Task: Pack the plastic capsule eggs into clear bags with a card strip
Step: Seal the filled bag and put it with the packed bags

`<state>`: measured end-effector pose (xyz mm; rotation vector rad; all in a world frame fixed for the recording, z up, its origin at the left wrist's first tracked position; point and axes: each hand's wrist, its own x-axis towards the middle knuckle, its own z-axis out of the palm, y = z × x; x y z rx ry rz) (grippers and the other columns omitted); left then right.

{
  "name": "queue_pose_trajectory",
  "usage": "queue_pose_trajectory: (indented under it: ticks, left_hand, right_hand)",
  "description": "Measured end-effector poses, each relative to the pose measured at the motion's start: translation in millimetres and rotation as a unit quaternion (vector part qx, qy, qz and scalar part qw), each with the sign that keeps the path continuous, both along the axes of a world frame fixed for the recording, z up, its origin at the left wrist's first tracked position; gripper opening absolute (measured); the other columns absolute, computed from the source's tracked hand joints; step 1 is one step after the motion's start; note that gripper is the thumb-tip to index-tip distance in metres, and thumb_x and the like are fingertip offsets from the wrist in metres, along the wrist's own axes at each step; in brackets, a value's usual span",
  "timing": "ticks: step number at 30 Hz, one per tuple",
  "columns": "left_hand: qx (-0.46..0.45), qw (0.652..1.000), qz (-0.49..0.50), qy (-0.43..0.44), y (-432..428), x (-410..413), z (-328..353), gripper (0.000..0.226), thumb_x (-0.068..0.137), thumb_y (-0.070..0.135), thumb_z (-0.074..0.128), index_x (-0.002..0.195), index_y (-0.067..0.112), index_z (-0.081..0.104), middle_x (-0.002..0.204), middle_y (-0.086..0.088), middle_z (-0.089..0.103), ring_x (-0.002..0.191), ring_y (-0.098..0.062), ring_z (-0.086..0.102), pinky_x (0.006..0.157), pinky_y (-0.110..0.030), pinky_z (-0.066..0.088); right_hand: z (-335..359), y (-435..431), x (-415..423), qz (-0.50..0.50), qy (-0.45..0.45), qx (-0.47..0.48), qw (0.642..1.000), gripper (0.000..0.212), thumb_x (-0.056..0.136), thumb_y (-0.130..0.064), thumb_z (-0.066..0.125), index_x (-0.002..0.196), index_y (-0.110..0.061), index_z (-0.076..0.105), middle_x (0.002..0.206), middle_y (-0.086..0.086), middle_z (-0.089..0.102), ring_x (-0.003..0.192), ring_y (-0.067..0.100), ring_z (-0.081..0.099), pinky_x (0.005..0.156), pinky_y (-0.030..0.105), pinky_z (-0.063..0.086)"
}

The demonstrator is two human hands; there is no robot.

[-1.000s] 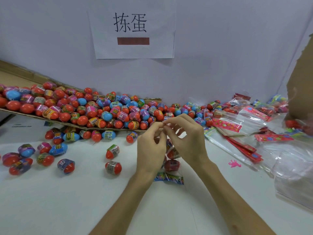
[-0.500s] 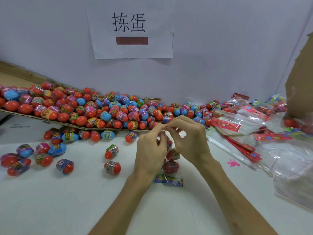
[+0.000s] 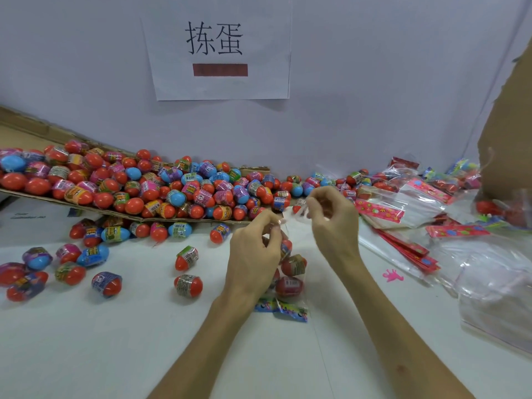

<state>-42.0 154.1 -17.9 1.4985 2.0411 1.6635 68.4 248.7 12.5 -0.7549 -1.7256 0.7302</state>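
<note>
Left hand (image 3: 254,251), right hand (image 3: 331,223) apart, each pinching mouth of clear bag (image 3: 296,243). Better pull edges evenly, keep capsule eggs (image 3: 289,285) below fingers, card strip (image 3: 280,308) flat.

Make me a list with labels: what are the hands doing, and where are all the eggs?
Left hand: pinches top of the clear plastic bag
Right hand: pinches the same top edge
In bag: red plastic capsule eggs, colourful card strip at its near end
Egg pile: red and blue, heaped on the brown cardboard tray
Loose eggs: on the white table, left of the hands
Spare bags: stacked on the right with red card strips
</note>
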Motion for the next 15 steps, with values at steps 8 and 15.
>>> queue_pose_trajectory:
  ticks: [8,15]
  left_hand:
    - [0.044,0.966,0.056,-0.250,-1.0,-22.2,8.9,0.022,0.104,0.012,0.058,0.095,0.028,0.070,0.083,0.020,0.075,0.083,0.002,0.072,0.067,-0.014,0.055]
    - [0.043,0.935,0.135,-0.324,0.0,-38.0,2.1,0.023,0.104,0.016,0.056,0.093,0.031,0.069,0.075,0.025,0.073,0.076,0.012,0.065,0.073,-0.024,0.049]
  right_hand:
    - [4.0,38.6,33.3,-0.133,0.095,-0.115,0.980,0.010,0.096,-0.015,0.067,0.090,-0.021,0.071,0.084,-0.003,0.069,0.072,0.001,0.062,0.067,0.020,0.051]
    - [34.3,48.9,45.1,-0.053,-0.113,-0.086,0.988,0.007,0.089,-0.014,0.074,0.085,-0.018,0.078,0.078,-0.001,0.074,0.069,0.007,0.061,0.064,0.016,0.048]
